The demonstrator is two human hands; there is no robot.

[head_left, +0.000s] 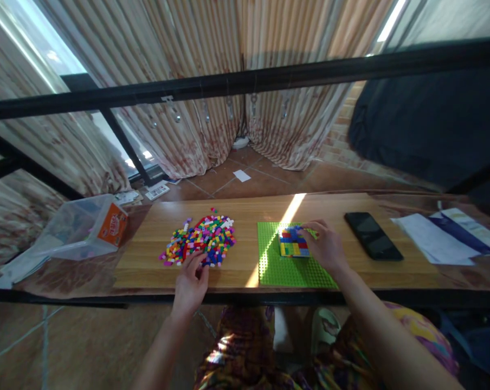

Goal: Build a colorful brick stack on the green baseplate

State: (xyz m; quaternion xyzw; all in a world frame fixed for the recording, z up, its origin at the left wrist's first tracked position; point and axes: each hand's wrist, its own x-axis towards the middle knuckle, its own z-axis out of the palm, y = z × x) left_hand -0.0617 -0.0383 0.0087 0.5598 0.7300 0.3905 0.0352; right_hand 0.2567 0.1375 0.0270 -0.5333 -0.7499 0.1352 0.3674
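Small toy bricks in many colours lie in a loose pile point(204, 238) on the left half of the wooden board. At the pile's near edge, my left hand point(190, 284) touches the bricks, its thumb and fingers apart. To the right, a green studded baseplate point(269, 271) carries a flat square block of joined bricks point(294, 244) in blue, red, yellow and green. My right hand point(326, 248) is at the right side of that block, thumb and fingers pinched together at its upper right corner. Whatever is between those fingertips is hidden.
The wooden board point(240, 208) rests on a narrow table. Beyond the baseplate lies a black phone point(373, 235), with papers point(436, 238) farther right. A clear plastic box point(80, 227) with an orange label lies at the left. A dark rail point(229, 81) crosses beyond the table.
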